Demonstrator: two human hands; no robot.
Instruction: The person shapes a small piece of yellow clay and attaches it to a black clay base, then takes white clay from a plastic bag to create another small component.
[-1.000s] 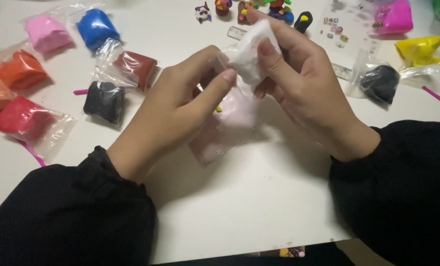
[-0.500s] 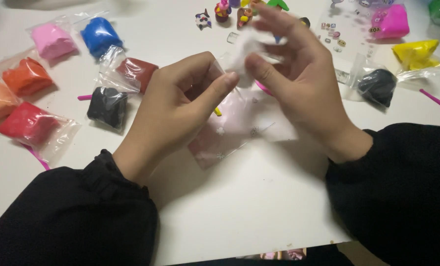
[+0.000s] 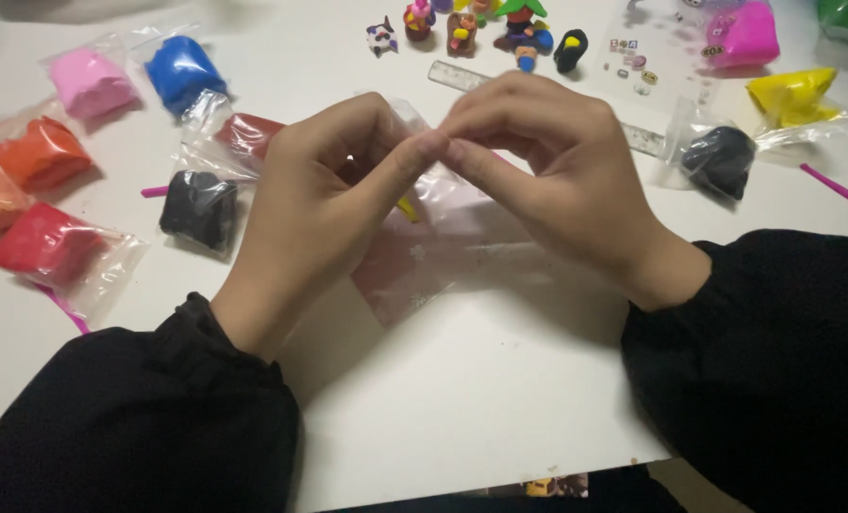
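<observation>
While both hands meet at the centre of the frame, I see the left hand (image 3: 324, 195) and the right hand (image 3: 547, 171) pinching the top of a clear plastic bag (image 3: 443, 256) between thumbs and fingertips, all fingers curled closed on the film. The bag hangs down from the pinch onto the white bench (image 3: 462, 399), just below centre. It looks pinkish and slack. I cannot tell what is in it, because the hands hide its upper part.

I judge the bag very light, thin and floppy, and its smooth film probably slippery. A firm fingertip pinch at the upper edge, as here, suits it best. It would crumple rather than break.

Around it lie other small bags of modelling clay: a black lump (image 3: 199, 209) and a dark red one (image 3: 245, 135) just left of the left hand, with blue (image 3: 183, 71), pink (image 3: 90, 84), orange (image 3: 39, 152) and red (image 3: 44, 245) lumps further left. At the right sit a second black lump (image 3: 720, 160), a yellow one (image 3: 792, 95) and a magenta one (image 3: 742, 33). Small clay figures (image 3: 486, 27) stand along the top edge, and a clear ruler (image 3: 462, 76) lies just behind the hands. Nothing lies between the hands and the bag. The nearest clutter is the black and dark red bags beside the left hand.
</observation>
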